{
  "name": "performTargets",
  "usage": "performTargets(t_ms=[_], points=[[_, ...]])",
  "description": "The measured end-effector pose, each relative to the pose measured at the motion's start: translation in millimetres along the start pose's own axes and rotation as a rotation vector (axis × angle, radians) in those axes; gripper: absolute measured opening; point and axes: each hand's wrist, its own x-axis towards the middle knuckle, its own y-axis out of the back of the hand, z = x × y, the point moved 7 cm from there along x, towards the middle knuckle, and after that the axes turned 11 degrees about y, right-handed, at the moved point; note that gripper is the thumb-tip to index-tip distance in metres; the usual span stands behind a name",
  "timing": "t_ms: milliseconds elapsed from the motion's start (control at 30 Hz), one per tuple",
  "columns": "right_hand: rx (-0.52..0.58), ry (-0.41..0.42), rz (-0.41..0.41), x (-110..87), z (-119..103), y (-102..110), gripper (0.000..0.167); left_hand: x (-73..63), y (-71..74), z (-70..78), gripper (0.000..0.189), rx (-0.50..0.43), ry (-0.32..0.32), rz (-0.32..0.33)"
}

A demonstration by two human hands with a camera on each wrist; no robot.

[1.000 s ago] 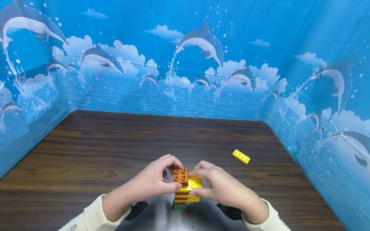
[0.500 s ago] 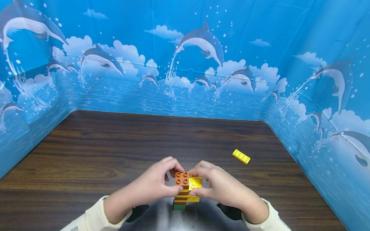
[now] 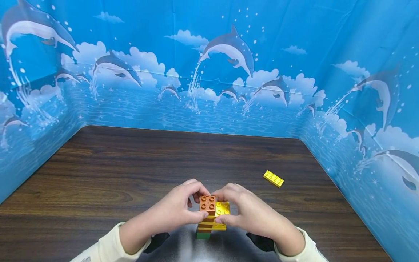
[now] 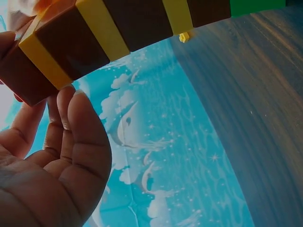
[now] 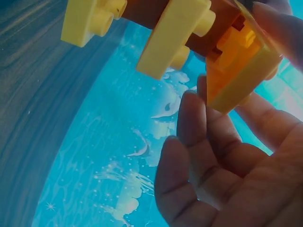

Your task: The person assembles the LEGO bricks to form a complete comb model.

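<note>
A tower of toy building bricks stands at the table's near side in the head view, with a green brick (image 3: 203, 235) at its foot and brown bricks alternating with yellow ones above. On top sits an orange-brown four-stud brick (image 3: 207, 204), pinched between thumb and fingers of my left hand (image 3: 176, 207). Beside it, the uppermost yellow brick (image 3: 223, 208) juts out to the right, and my right hand (image 3: 250, 211) grips that end. From the left wrist, the top brown brick (image 4: 26, 78) appears flush against the yellow layer. The right wrist view shows the yellow brick's hollow underside (image 5: 232, 61).
A loose yellow eight-stud brick (image 3: 273, 178) lies farther back to the right on the dark wooden table (image 3: 131, 156). A blue curtain printed with dolphins (image 3: 209, 105) surrounds the table's back and sides.
My left hand has shifted slightly right and toward me with the orange-brown brick, which now lines up over the tower. The right hand has kept its hold.
</note>
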Motion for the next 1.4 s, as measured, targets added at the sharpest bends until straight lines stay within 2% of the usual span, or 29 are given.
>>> performTargets(t_ms=[233,333,533,767,1000,1400], points=[[0.042,0.04,0.133,-1.9,-3.8,1.7,0.034,-2.6,0.3,-1.1,0.027,-0.022,-0.022,0.011],[0.053,0.064,0.161,-0.5,-5.2,1.0,0.028,-2.9,0.0,-2.0,0.029,-0.025,-0.023,0.012],[0.064,0.091,0.166,0.8,-4.9,-1.6,0.024,-2.5,0.2,-3.9,0.029,-0.048,-0.021,0.001],[0.077,0.113,0.165,2.0,-4.6,-1.1,0.021,-0.3,-0.1,-6.1,0.028,-0.069,0.012,-0.027],[0.08,0.128,0.16,2.7,-4.0,-0.3,0.021,0.4,-0.5,-4.7,0.025,-0.074,0.007,-0.055],[0.092,0.126,0.149,4.0,-3.5,-1.0,0.016,0.9,-0.3,-6.3,0.025,-0.108,0.008,-0.054]])
